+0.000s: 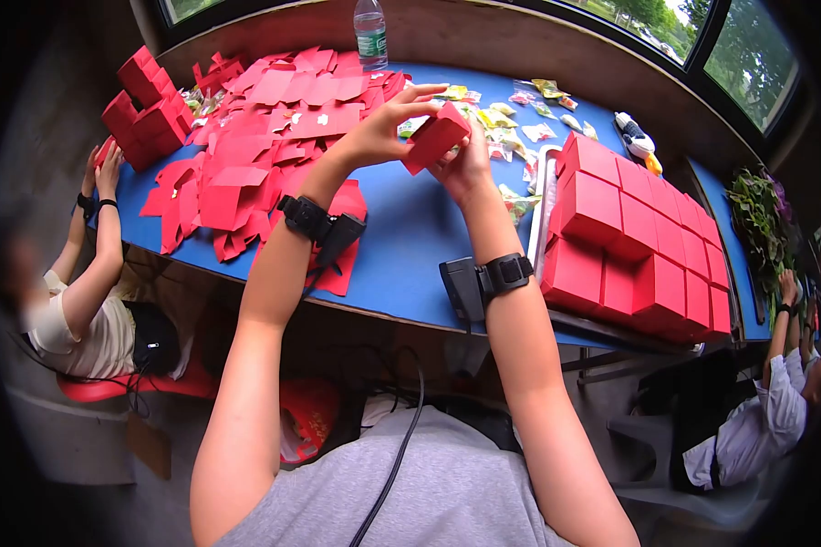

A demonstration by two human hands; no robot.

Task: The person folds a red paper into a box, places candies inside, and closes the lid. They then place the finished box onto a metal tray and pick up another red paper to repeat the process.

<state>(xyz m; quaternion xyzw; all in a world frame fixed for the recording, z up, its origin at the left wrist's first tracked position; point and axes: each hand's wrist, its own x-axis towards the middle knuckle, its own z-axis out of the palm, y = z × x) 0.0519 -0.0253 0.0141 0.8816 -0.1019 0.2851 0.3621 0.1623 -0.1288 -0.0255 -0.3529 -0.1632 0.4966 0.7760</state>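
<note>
A small red paper box (436, 139) is held up over the blue table between my two hands. My right hand (467, 162) grips it from the right and below, its fingers partly hidden behind the box. Curved round the box's left side, my left hand (383, 128) has its thumb at the near left edge and its fingers by the top. Whether the box is fully folded shut cannot be seen from this angle. Beneath and left of my left hand lies a wide pile of flat, partly folded red box blanks (237, 196).
Stacked red boxes (629, 219) fill a tray (542, 205) at the right. Small wrapped packets (502, 118) lie behind my hands, near a water bottle (370, 36) and a plush toy (636, 137). At left, a person's hands (108, 164) touch other stacked boxes (150, 118). Another person sits far right by leafy plants (759, 214).
</note>
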